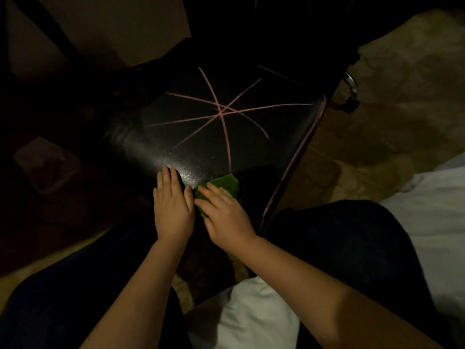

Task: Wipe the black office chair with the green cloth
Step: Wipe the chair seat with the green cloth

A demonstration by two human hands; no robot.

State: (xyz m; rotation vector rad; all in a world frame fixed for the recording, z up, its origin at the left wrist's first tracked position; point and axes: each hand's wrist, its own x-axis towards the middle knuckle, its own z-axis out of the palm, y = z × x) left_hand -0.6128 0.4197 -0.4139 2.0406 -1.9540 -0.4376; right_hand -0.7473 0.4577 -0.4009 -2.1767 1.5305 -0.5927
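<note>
Black office chair seat, pink crossing lines, dim patterned floor

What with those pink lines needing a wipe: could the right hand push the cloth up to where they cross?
Probably yes. The right hand presses the green cloth at the near edge; only bare seat lies between it and where the pink lines cross. The left hand rests alongside.

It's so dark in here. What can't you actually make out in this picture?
Head view, the only one:
1. Most of the green cloth is hidden under the right hand; only its far edge shows.
2. The chair back is lost in darkness and cut off by the top edge.
3. The pale object on the floor at left is too dim to identify.
4. The chair's base is hidden beneath the seat.
</note>
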